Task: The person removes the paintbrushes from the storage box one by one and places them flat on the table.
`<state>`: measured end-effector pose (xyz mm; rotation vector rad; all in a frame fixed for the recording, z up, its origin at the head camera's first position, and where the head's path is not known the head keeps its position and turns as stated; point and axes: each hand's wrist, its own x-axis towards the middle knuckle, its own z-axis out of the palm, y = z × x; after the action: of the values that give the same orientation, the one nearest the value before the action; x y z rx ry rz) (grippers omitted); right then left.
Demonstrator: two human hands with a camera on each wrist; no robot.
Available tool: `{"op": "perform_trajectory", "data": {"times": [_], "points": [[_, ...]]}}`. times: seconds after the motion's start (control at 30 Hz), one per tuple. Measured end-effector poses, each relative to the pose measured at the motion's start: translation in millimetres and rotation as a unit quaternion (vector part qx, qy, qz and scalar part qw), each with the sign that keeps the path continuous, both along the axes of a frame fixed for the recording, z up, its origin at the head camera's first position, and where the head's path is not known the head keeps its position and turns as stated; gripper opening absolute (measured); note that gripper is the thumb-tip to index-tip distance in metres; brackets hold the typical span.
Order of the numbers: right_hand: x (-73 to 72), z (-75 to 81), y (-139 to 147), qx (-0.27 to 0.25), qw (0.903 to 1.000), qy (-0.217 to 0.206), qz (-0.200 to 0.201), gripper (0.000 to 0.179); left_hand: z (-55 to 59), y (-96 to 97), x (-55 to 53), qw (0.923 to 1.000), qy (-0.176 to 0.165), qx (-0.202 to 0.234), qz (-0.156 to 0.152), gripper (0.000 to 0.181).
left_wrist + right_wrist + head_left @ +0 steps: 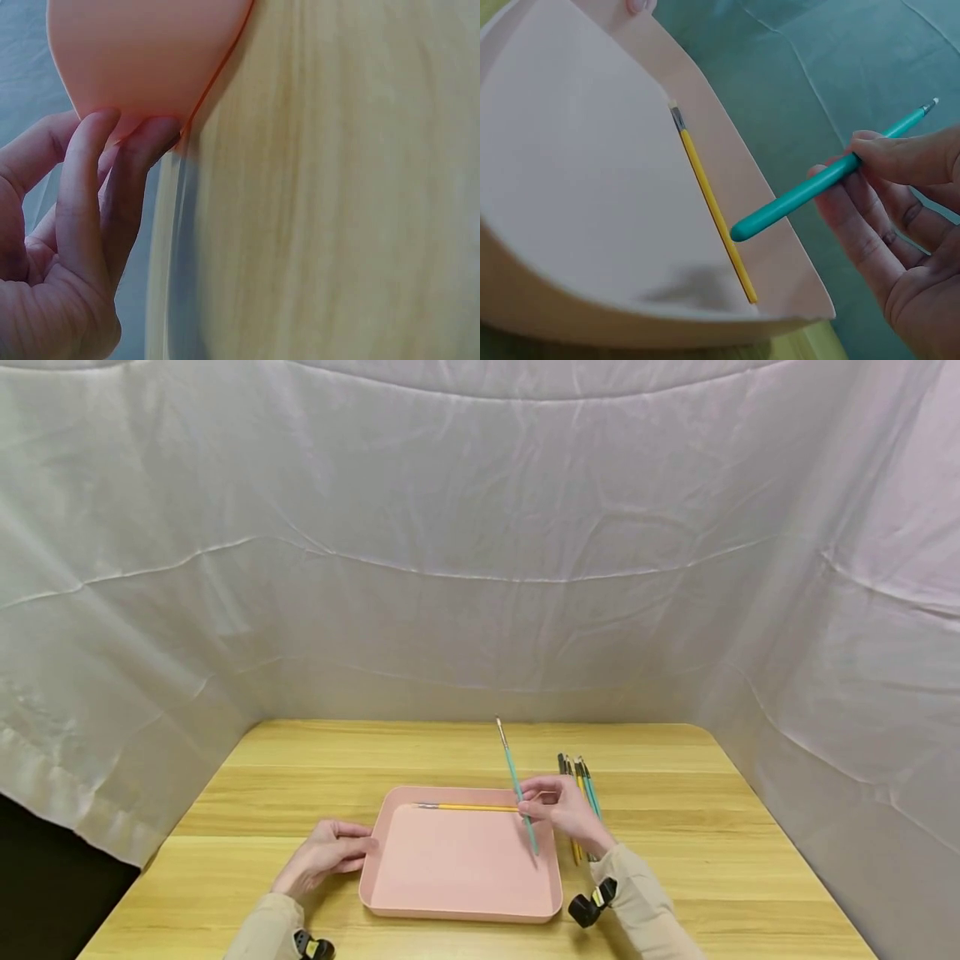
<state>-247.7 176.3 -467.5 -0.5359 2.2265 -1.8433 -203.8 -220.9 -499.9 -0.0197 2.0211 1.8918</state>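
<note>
My right hand (561,810) pinches a teal-handled paintbrush (512,768) between thumb and fingers above the right side of a pink tray (457,872). Its bristles point up and away, and the rounded handle end (757,223) tilts down over the tray. Inside, along the far wall, lies a yellow-handled paintbrush (468,807), bristles to the left; the right hand overlaps its right end in the head view. At the tray's left side, my left hand (330,853) grips the wall; its fingertips (161,129) press against the pink surface in the left wrist view.
Just right of the tray, several more paintbrushes (590,787) with teal, yellow and dark handles lie side by side on the wooden table (690,835). A grey-white curtain (480,635) surrounds the table's back and sides. Each wrist carries a black camera (592,903).
</note>
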Motion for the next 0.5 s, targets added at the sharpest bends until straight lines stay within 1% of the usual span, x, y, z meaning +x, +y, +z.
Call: {"op": "perform_trajectory", "data": {"times": [0.17, 0.3, 0.37, 0.5], "points": [[1.8, -2.4, 10.5, -0.019, 0.9995, 0.013, -0.023, 0.039, -0.9, -0.4, -0.1, 1.0000, -0.001, 0.001, 0.000, 0.044], [1.5, -5.0, 20.9, -0.046, 0.9975, 0.018, -0.050, 0.036, -1.2, -0.2, -0.2, 1.0000, -0.001, 0.001, 0.001, 0.044], [1.7, -6.2, 26.5, -0.056, 0.9965, 0.016, -0.061, 0.038, -1.0, 0.0, -0.2, 1.0000, -0.001, -0.001, 0.003, 0.044], [3.7, -8.6, 38.2, -0.058, 0.9945, 0.006, -0.087, 0.042, -0.3, 0.3, 0.2, 1.0000, 0.000, -0.006, 0.005, 0.044]]}}
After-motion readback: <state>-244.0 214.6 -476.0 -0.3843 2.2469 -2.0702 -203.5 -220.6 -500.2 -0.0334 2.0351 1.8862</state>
